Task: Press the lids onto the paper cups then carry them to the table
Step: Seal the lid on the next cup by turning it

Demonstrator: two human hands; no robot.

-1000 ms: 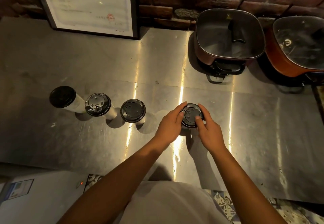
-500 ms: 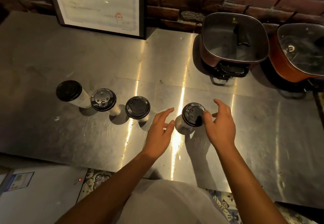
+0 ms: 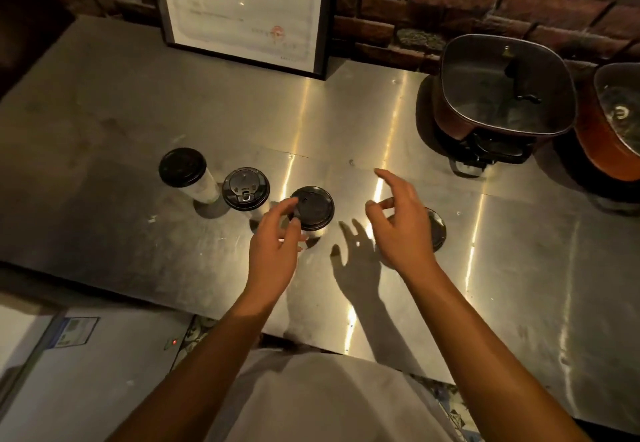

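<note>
Four lidded paper cups stood in a row across the middle of the steel worktop (image 3: 381, 123), nearer its front edge than the brick wall at the back. The rightmost cup (image 3: 437, 230) was mostly hidden behind the right hand (image 3: 401, 227), only the right arc of its black lid showing. The third cup (image 3: 313, 207) stood left of it, with a clear gap between them, and its black lid sat on top. The second cup (image 3: 246, 189), with a sip-tab lid, and the far-left cup (image 3: 182, 167) followed toward the worktop's left edge, close together.

The left hand (image 3: 273, 251) reached to the third cup, its fingers loosely curved and spread; its fingertips were at the lid's near-left rim, but whether they touched it could not be told. The right hand hovered above the rightmost cup with its fingers spread and bent, holding nothing.

At the back edge a framed document (image 3: 246, 8) leaned against the wall. Toward the back right corner sat a square electric pot (image 3: 502, 95) with a glass lid, and a second pot (image 3: 609, 130) was cut off at the right edge.
</note>
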